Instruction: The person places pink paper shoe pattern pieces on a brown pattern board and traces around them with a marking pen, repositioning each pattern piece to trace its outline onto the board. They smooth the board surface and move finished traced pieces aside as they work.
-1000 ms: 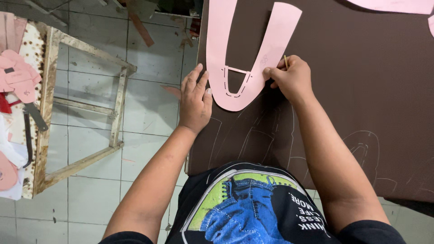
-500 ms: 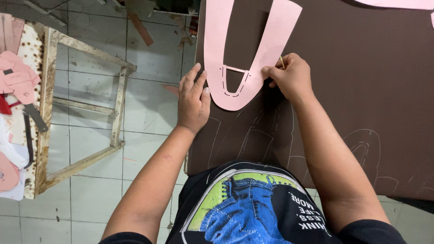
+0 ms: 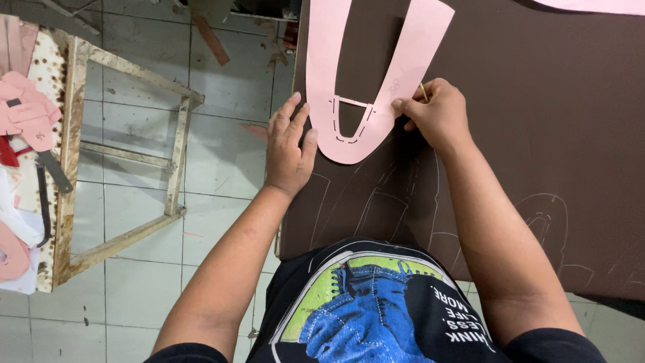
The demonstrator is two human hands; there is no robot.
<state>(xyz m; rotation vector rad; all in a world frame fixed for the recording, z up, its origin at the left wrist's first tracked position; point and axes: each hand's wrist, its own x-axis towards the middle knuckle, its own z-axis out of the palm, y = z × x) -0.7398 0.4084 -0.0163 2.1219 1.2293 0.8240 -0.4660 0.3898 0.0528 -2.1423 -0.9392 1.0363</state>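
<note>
Pink U-shaped card template is pinned flat near the left edge of the dark brown sheet by the left hand, arms running away; right hand, pinched on a thin yellow marker, is pressed at its right arm.

Brown sheet open right of right hand; pink template blocks between hands.

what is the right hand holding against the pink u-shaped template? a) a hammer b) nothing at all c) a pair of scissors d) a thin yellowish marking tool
d: the right hand pinches a thin yellowish marking tool at the outer edge of the pink U-shaped template, which lies on the dark brown sheet, while the left hand presses down beside the template's other edge.
</note>
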